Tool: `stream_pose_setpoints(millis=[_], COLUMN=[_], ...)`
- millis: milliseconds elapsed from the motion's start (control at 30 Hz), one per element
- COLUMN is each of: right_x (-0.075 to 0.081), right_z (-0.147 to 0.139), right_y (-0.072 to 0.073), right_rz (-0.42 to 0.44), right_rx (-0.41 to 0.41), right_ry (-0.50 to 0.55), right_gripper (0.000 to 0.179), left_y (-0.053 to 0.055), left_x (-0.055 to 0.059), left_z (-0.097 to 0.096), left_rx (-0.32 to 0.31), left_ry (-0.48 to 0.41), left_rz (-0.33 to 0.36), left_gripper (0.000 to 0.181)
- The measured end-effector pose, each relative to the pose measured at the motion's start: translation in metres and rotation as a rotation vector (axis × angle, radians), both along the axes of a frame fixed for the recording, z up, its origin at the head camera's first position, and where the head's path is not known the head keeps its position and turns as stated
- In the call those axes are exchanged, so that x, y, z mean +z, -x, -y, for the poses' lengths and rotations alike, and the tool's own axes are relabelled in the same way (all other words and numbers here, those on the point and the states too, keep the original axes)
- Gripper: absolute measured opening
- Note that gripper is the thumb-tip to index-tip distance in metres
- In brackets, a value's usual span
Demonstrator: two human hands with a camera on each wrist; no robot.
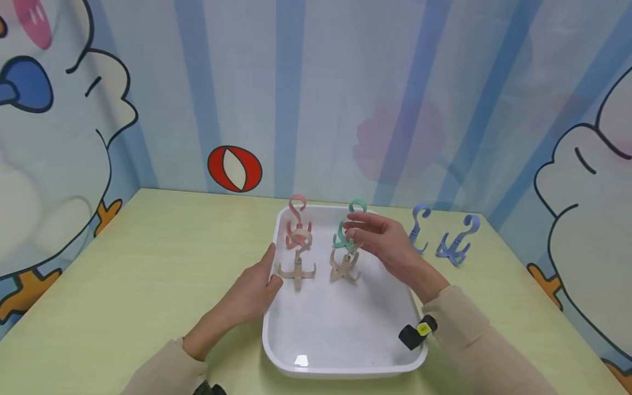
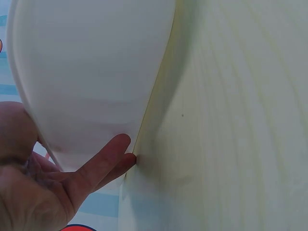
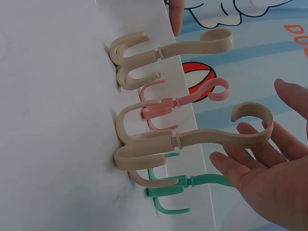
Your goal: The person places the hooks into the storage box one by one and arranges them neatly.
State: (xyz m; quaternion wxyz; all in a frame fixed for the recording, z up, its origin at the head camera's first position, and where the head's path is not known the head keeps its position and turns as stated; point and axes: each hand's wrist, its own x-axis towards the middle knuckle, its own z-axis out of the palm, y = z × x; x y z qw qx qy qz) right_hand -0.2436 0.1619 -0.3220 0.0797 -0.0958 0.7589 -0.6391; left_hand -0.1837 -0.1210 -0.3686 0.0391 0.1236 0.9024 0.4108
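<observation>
My left hand holds the left rim of a white tray, thumb over the edge; in the left wrist view its fingers lie against the outer wall. Inside the tray stand two beige rotating hanger hooks, a left one and a right one, both upright on their prongs. Behind them are a pink hanger hook and a green hanger hook. My right hand is around the top of the right beige hook, its thumb and fingers spread apart.
Two blue hanger hooks, one partly behind my right hand and another, stand on the pale yellow-green table right of the tray. A patterned curtain rises along the table's back edge.
</observation>
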Motion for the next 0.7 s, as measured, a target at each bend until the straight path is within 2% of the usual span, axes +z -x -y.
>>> stream_pose_setpoints(millis=[433, 700], right_x=[0.014, 0.025], right_z=[-0.008, -0.026], right_y=[-0.002, -0.005], right_rz=[-0.045, -0.052], right_rx=[-0.002, -0.014], right_ry=[-0.008, 0.022], right_gripper=[0.050, 0.052], left_y=[0.000, 0.000], left_x=[-0.001, 0.001], left_z=[0.001, 0.000], left_rx=[-0.012, -0.008], left_ry=[-0.005, 0.008], left_rz=[0.005, -0.002], left_gripper=[0.075, 0.074])
